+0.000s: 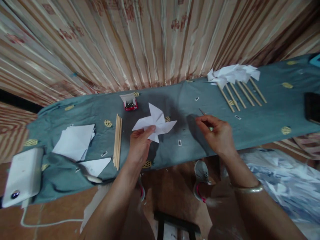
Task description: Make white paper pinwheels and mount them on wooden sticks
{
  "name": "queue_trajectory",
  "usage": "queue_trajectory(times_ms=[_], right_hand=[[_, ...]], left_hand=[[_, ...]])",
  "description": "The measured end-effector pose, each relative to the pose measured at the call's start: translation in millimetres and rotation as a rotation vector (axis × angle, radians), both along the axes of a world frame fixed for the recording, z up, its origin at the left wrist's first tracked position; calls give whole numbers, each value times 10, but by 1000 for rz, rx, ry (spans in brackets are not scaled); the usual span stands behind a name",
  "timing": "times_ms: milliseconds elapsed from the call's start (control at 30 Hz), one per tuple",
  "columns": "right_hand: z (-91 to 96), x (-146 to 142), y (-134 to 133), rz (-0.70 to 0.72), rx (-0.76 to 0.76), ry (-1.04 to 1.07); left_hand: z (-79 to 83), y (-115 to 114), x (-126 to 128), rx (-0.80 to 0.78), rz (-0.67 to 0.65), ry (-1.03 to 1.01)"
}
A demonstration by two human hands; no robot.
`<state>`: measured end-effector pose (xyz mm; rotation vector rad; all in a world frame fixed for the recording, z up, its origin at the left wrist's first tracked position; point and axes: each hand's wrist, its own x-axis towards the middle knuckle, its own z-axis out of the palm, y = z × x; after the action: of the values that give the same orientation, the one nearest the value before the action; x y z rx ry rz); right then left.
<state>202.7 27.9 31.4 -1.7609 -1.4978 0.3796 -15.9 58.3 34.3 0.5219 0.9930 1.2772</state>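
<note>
My left hand (pixel 140 145) pinches a folded white paper pinwheel (pixel 162 126) near its centre, thumb on top, above the cloth-covered table. To the right, my right hand (pixel 218 133) is closed, thumb and forefinger together on a thin dark pin-like piece (pixel 202 111) whose tip points up and left. It is too small and blurred to name surely. Behind the pinwheel stands a small red box (pixel 130 106), its white lid raised, with small metallic pieces inside. Several pale wooden sticks (pixel 117 143) lie side by side left of my left hand.
Finished pinwheels on sticks (pixel 235 75) lie in a row at the back right. White paper sheets (pixel 75 141) are stacked at left, near a white device (pixel 25 176) with a cable. A dark object (pixel 312 108) lies at the right edge. A curtain (pixel 160 43) hangs behind.
</note>
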Motion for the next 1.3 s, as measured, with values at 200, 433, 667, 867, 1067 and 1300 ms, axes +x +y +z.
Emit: queue_trajectory(times_ms=[200,433,667,867,1067,1300], right_hand=[[-71,-86,59,168,-149,-222],[-60,-189,155,215,-314,-397],[-68,-206,-12,292,-258,-470],[-52,-268,-79,338,-227,-602],[-53,-191,-57,280,-176,-487],[130,-152,-160,277,160,133]], left_hand=[[-36,-37,-1,19,-33,50],[-88,-96,38,-19,-86,118],[-87,-140,84,-17,-109,121],[-132,-182,94,20,-127,151],[-150,-189,110,11,-114,209],[-144,-204,150,71,-149,299]])
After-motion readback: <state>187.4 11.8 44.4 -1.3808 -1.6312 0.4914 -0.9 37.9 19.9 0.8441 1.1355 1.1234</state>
